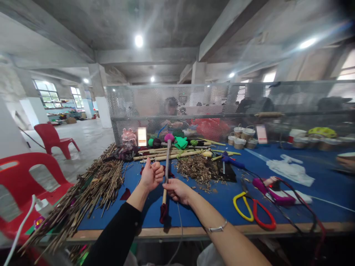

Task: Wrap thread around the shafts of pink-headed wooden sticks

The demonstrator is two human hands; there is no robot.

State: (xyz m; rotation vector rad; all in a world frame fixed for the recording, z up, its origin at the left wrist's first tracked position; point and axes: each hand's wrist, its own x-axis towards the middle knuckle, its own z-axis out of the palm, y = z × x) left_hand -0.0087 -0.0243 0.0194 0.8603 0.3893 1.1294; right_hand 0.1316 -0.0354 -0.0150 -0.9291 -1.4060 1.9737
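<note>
A long stick (167, 166) stands out in front of me over the blue table. Its upper part is grey, its lower part pale wood, and dark red cloth (163, 213) covers the near end. My right hand (177, 190) pinches the stick around its middle, thumb and fingers closed. Just left of it, my left hand (151, 174) is curled with the thumb up; what its fingers hold, if anything, is hidden. A magenta ball (169, 137) shows at the stick's far end; I cannot tell whether they are joined. More dark red cloth (172, 172) lies behind the hands.
Bundled thin twigs (97, 188) cover the table's left side. Wood chips (195, 170) are heaped beyond my right hand. Scissors (253, 210) with yellow and red handles, a purple glue gun (273, 192) and cables lie to the right. A mesh divider (172, 107) closes the back.
</note>
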